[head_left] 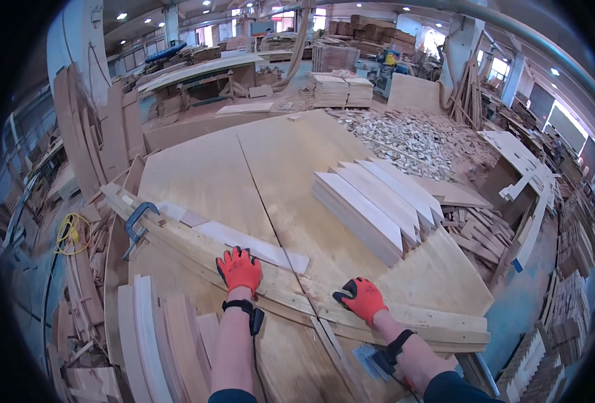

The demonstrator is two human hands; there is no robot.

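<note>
1. The left hand (239, 270), in an orange glove, lies flat with fingers spread on a long curved wooden rail (196, 248) — pressing on it, gripping nothing.
2. The right hand (360, 299), gloved the same, rests palm down on the same rail further right, thumb out to the left, fingers loosely extended, nothing held.
3. The rail runs from the left middle of the frame down to the lower right, across a large plywood table (210, 174).
4. A pale thin strip (243, 243) lies just above the left hand.
5. A blue clamp (136, 225) grips the rail at left.
6. Stacked angled boards (374, 201) sit right of centre — offcuts (418, 138) heaped beyond.
</note>
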